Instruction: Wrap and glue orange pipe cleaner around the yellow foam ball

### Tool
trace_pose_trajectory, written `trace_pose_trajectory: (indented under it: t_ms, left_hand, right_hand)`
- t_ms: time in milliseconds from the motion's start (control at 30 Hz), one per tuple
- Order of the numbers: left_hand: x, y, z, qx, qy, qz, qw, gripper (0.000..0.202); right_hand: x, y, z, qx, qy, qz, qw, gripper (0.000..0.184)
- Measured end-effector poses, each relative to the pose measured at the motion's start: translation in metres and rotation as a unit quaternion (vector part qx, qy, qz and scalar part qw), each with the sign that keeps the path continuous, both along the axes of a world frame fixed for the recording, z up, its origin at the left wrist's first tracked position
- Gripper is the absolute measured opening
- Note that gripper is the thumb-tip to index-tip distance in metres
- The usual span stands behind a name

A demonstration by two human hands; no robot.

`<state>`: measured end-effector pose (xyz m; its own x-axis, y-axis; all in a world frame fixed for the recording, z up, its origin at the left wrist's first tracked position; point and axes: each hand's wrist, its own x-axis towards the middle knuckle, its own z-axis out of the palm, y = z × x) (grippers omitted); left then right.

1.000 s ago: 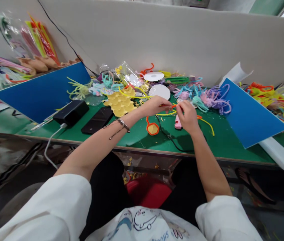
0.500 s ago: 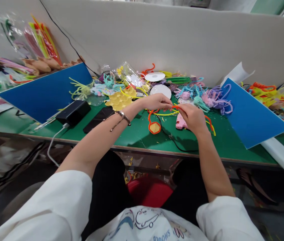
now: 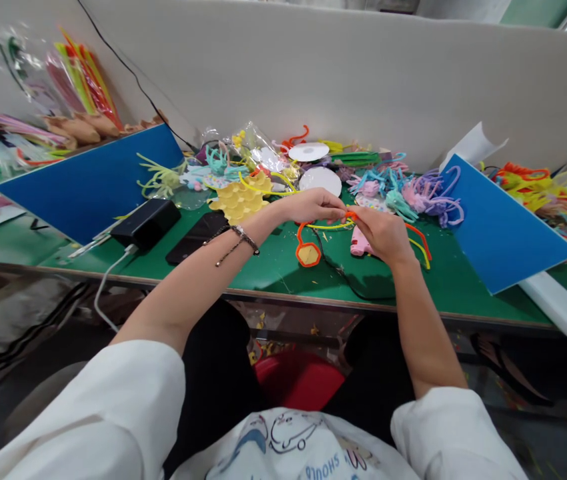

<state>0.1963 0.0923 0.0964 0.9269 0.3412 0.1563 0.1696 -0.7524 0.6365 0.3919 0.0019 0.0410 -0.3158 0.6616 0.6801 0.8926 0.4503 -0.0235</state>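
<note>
Left hand and right hand both clamp their grip on an orange pipe cleaner, right of a phone.

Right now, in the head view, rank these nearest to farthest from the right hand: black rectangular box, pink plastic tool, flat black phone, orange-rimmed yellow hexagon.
1. Pink plastic tool: beside the right hand.
2. Orange-rimmed yellow hexagon: left of the tool.
3. Flat black phone: farther left.
4. Black rectangular box: leftmost of the four.
</note>
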Motion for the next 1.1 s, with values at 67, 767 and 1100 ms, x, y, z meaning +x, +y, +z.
trace_pose_trajectory:
  t_ms: [67,767,1100]
  left_hand:
    - [0.001,-0.002,0.001,0.001,-0.011,0.009,1.0,0.023]
    - [0.004,-0.008,0.015,0.082,-0.033,0.068,0.994,0.032]
    - [-0.017,0.018,0.009,0.026,-0.02,0.026,0.999,0.023]
  right_hand:
    - [0.0,-0.002,0.002,-0.009,0.018,0.01,1.0,0.05]
    - [-0.021,-0.004,0.015,-0.001,0.307,0.032,0.951,0.036]
    - [-0.011,-0.001,0.02,0.05,-0.041,-0.041,0.997,0.037]
